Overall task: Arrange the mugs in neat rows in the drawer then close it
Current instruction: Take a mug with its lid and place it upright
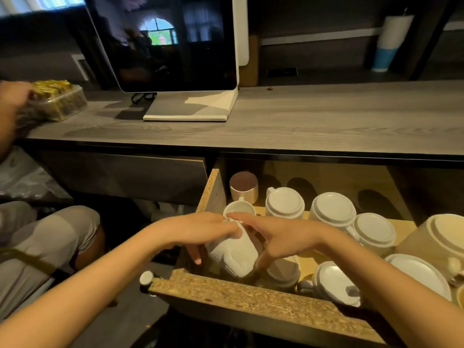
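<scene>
One tilted ribbed mug (233, 252) between both grips, left hand (200, 229) curled over, right hand (283, 237) pinching it

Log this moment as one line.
stage: arranging | left hand: grips white ribbed mug | right hand: holds same mug | mug: tilted, front-left corner | drawer: open

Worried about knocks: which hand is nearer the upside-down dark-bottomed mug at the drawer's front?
Right. The right hand is just above the dark-bottomed mug, thumb beside it. The left hand is farther left, beyond the ribbed white mug that both hands hold.
</scene>
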